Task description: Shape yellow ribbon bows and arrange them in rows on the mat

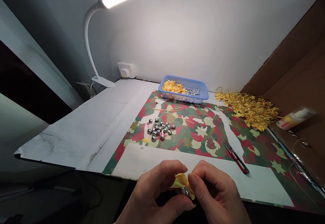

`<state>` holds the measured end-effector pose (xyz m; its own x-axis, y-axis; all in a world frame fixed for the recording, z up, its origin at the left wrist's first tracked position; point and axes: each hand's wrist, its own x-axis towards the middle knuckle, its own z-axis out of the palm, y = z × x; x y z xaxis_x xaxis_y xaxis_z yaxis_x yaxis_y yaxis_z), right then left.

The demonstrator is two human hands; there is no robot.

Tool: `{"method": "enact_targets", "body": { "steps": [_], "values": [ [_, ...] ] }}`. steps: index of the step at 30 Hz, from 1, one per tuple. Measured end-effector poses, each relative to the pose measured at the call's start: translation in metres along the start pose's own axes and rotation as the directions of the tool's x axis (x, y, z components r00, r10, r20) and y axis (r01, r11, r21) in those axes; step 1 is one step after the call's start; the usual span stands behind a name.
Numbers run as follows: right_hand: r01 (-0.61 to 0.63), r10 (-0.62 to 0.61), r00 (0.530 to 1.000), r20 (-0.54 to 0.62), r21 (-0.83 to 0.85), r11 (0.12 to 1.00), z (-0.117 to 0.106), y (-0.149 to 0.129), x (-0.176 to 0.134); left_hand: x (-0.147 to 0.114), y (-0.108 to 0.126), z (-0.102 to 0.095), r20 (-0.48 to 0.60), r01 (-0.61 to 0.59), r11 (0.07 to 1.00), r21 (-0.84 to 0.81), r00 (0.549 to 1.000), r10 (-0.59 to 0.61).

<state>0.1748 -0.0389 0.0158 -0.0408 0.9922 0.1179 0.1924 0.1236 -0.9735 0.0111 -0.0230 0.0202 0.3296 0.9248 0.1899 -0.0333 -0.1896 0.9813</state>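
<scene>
Both hands are close together at the table's front edge, around a small gold ribbon bow (180, 180) with a silver jingle bell (185, 191) against it. My left hand (156, 192) curls around the bow's left side, thumb below by the bell and fingers above. On the other side, my right hand (218, 192) pinches the bow's right part between thumb and forefinger. The fingers cover some of the ribbon, and any tie between bow and bell is hidden. Loose silver jingle bells (161, 137) lie in a cluster beyond my left hand.
A blue basket (182, 97) with gold bows and bells stands at the back. Red-handled tweezers (236, 158) lie to the right. Gold ties (180, 117) rest on the patterned mat. Finished-looking gold bows (251, 110) are heaped by a bottle (291, 119). A lamp (87, 38) arches overhead.
</scene>
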Motion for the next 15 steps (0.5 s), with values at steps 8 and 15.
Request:
{"method": "enact_targets", "body": {
  "steps": [8, 15],
  "values": [
    [-0.176, 0.173, 0.983, 0.058, 0.048, 0.983, -0.0002, -0.0075, 0.0033, 0.0038, -0.0029, -0.0039, 0.093, -0.151, 0.968, 0.199, 0.987, 0.135],
    [-0.2, 0.196, 0.98, 0.042, 0.108, 0.974, 0.0013, -0.0054, 0.0053, 0.0016, 0.0058, -0.0054, 0.075, 0.113, 0.986, -0.125, 0.992, -0.104]
  ]
}}
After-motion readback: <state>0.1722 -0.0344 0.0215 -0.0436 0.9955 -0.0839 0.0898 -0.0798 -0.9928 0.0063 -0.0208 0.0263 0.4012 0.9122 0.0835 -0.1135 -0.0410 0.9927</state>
